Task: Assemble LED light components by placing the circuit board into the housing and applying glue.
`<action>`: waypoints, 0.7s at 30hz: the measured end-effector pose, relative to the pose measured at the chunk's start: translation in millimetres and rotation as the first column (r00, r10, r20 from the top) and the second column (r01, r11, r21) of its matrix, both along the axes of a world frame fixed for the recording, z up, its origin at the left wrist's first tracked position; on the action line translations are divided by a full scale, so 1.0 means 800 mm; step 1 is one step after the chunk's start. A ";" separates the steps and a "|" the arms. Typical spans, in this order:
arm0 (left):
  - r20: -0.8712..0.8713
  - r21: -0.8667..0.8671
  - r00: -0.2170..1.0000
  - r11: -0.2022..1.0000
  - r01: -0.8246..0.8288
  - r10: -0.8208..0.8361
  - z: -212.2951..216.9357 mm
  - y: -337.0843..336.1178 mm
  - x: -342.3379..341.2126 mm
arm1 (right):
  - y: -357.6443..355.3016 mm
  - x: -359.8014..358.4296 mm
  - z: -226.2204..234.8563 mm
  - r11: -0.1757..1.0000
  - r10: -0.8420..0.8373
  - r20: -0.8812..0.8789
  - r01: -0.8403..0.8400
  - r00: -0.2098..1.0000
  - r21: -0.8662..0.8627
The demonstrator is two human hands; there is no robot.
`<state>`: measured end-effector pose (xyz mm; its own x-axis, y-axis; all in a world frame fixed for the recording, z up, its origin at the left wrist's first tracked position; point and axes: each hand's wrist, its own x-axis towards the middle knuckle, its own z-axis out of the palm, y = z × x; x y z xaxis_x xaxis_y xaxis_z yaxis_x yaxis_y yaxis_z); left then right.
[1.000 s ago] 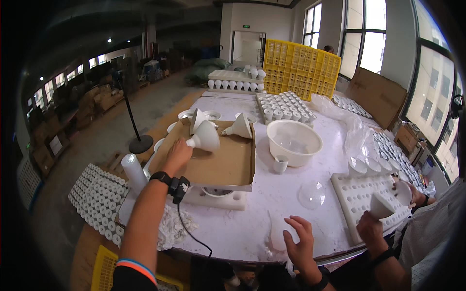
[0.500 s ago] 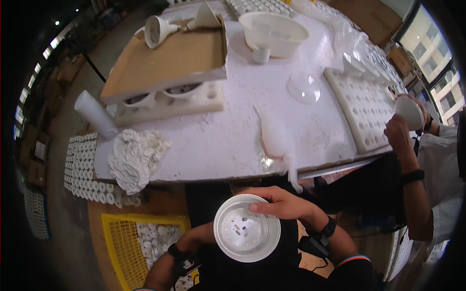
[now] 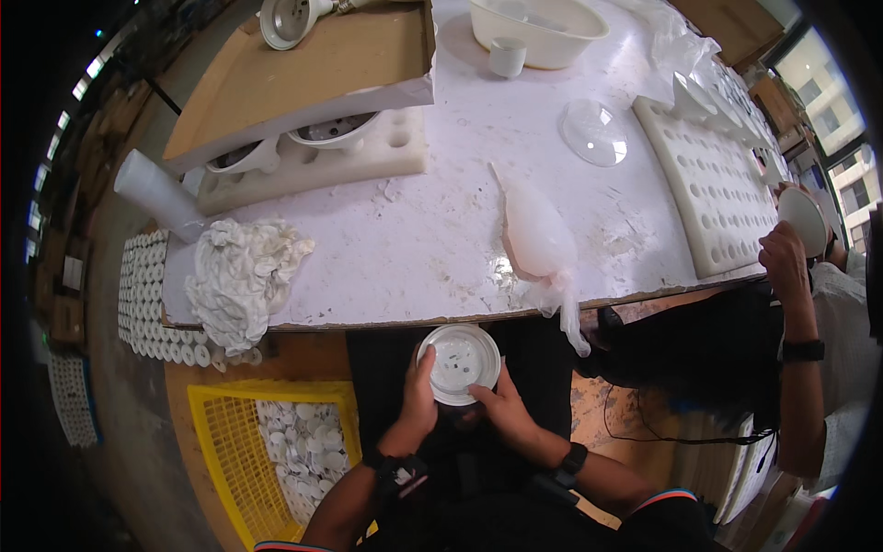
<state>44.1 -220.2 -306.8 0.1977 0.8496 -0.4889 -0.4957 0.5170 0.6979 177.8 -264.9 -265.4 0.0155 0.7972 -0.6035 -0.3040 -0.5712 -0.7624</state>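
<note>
Between my hands, just off the table's front edge, is a white round LED lamp (image 3: 460, 361). Its open face is turned up, showing a pale disc with small dark parts inside. My left hand (image 3: 418, 397) clasps the rim on the left, thumb laid along it. My right hand (image 3: 508, 410) grips the lower right side, thumb tip at the rim. The lamp's underside and most fingers beneath it are hidden. On the table ahead, a milky plastic bag (image 3: 538, 230) with a pointed tip lies nearest, its twisted end hanging over the edge.
A crumpled white rag (image 3: 244, 281), a roll (image 3: 152, 189) and a cardboard tray (image 3: 322, 69) stand left. A clear dome (image 3: 593, 133), holed board (image 3: 704, 198) and tub (image 3: 589, 32) lie beyond. Below left is a yellow basket (image 3: 213, 442). At right, a co-worker's hand (image 3: 786, 258) holds a white cone.
The lamp has moved away from me toward the table edge. My right hand has shifted from its top to its lower right; my left hand has come up onto its left side. The view has shifted.
</note>
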 end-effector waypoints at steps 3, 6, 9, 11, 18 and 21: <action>0.118 -0.130 0.972 0.968 0.216 -0.202 0.000 0.021 -0.016 | 0.018 0.040 -0.032 0.997 -0.078 -0.051 0.079 0.996 0.017; 0.227 -0.326 0.920 0.865 0.382 -0.320 0.000 0.032 -0.010 | 0.055 0.038 -0.033 0.988 -0.152 -0.299 0.157 0.942 -0.006; 0.298 -0.406 0.918 0.836 0.369 -0.261 -0.024 0.036 -0.004 | 0.068 0.023 -0.039 0.942 -0.231 -0.171 0.176 0.958 -0.285; 0.264 -0.445 0.931 0.824 0.351 -0.254 -0.032 0.042 0.004 | 0.062 0.022 -0.057 0.956 -0.208 -0.115 0.177 0.971 -0.234; 0.290 -0.499 0.931 0.795 0.344 -0.221 -0.033 0.054 0.011 | 0.061 0.021 -0.076 0.936 -0.271 -0.287 0.183 0.919 -0.300; 0.298 -0.503 0.935 0.801 0.325 -0.192 -0.047 0.053 0.005 | 0.059 0.019 -0.072 0.979 -0.186 -0.328 0.147 0.926 -0.140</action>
